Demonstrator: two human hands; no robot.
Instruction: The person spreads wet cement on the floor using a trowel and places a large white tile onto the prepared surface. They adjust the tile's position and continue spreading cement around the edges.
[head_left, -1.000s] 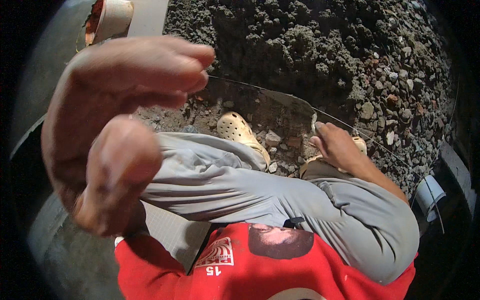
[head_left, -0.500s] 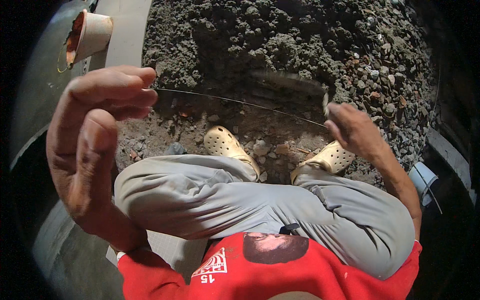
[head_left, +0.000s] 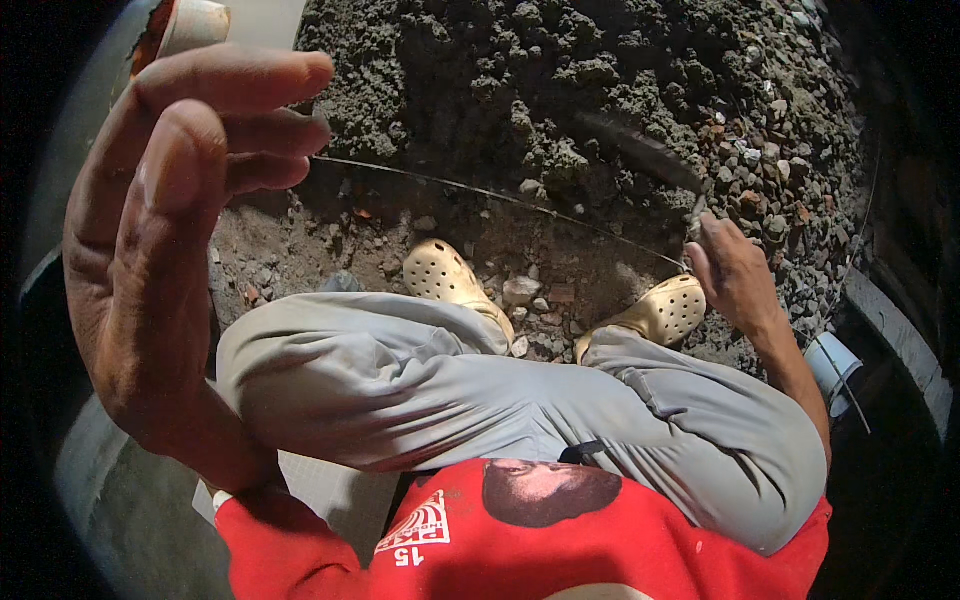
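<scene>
My left hand [head_left: 150,230] is raised at the left with its fingers stretched out and thumb apart, holding nothing. Its fingertips appear beside the far-left end of a thin taut string [head_left: 480,190], though I cannot tell if they touch it. At the right, my right hand [head_left: 740,275] is closed around the handle of a trowel. The trowel's blade [head_left: 650,155], smeared by motion, lies over the heap of grey, crumbly mortar [head_left: 560,75]. Beneath the blade the string slants down toward my right hand.
Loose gravel [head_left: 770,160] lies along the right. My feet, in cream clogs [head_left: 445,272], stand on stony dirt between my knees and the string. A pale bucket [head_left: 195,25] is at the upper left, and a light blue container [head_left: 835,365] stands by my right forearm.
My left hand has risen and shifted slightly left, still spread. My right hand has moved to the right and a little nearer, carrying the trowel rightward over the mortar.
</scene>
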